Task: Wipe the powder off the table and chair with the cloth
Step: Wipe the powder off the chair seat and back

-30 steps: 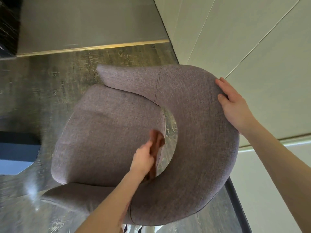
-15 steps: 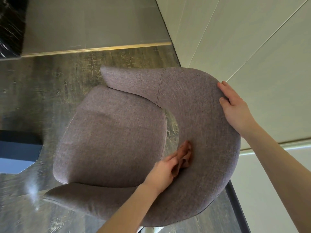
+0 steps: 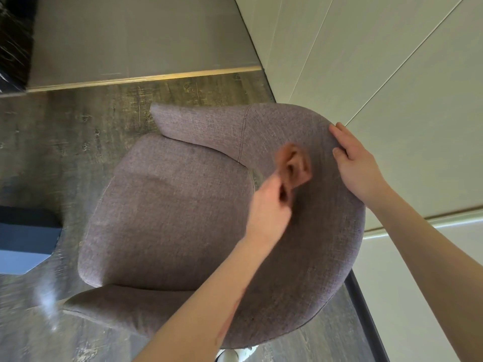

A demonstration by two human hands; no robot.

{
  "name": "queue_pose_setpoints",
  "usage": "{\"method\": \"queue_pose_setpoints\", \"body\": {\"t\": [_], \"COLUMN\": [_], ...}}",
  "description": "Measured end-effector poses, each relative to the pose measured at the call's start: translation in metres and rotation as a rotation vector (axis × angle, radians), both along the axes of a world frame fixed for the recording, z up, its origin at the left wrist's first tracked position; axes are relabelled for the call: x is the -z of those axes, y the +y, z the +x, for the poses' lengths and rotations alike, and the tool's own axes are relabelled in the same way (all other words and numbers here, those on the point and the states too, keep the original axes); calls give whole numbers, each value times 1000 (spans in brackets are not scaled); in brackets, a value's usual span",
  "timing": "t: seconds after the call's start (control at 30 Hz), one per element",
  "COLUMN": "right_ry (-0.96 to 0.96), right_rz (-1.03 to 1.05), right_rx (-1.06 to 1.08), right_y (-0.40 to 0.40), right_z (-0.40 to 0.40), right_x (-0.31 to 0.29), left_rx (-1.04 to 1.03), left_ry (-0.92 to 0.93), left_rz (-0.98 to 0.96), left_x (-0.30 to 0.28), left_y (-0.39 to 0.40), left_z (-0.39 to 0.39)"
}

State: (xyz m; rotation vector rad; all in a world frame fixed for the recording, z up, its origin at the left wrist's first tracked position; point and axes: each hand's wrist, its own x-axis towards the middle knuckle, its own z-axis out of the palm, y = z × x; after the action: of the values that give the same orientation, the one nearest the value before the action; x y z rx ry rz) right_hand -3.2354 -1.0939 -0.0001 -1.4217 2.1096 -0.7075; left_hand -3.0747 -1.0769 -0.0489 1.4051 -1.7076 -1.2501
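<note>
Chair backrest (image 3: 300,257) curving round the seat (image 3: 170,218), wall (image 3: 392,74) just behind, open floor (image 3: 65,139) left

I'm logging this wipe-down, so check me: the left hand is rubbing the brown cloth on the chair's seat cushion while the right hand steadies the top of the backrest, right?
Not quite. The head view shows the left hand rubbing the brown cloth on the inner face of the curved backrest, not on the seat cushion. The rest stands: the right hand steadies the top of the backrest.
</note>
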Motion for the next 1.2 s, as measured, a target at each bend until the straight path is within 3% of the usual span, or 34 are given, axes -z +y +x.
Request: {"method": "queue_pose_setpoints", "body": {"t": [0.1,0.2,0.3,0.5,0.57,0.6,0.7,0.8,0.87,1.0,1.2], "right_ry": [-41,-21,-25,-21,-26,-34,-59,-59,-60,-68,-43], "right_rz": [-17,4,18,24,16,12,9,2,-3,3,9], "right_rx": [15,-4,-17,-11,-12,-9,4,1,-1,11,4], "right_y": [-1,-1,0,0,1,1,1,2,1,1,1], "right_z": [0,0,-2,0,1,1,1,1,0,-1,0], "right_x": [1,2,-1,-2,-1,-2,-3,-2,-1,0,-2], "left_rx": [221,335,429,755,734,632,258,231,247,347,692], "left_ry": [-37,-97,-168,-766,-864,-837,-513,-257,-206,-336,-729], "left_rz": [-217,-271,-129,320,381,413,443,301,256,212,524], "left_x": [-2,32,66,99,102,101,80,43,30,52,98], "left_y": [18,37,51,48,32,24,5,8,21,30,35], "left_z": [-25,-12,26,90,102,104,77,18,-5,9,66]}}
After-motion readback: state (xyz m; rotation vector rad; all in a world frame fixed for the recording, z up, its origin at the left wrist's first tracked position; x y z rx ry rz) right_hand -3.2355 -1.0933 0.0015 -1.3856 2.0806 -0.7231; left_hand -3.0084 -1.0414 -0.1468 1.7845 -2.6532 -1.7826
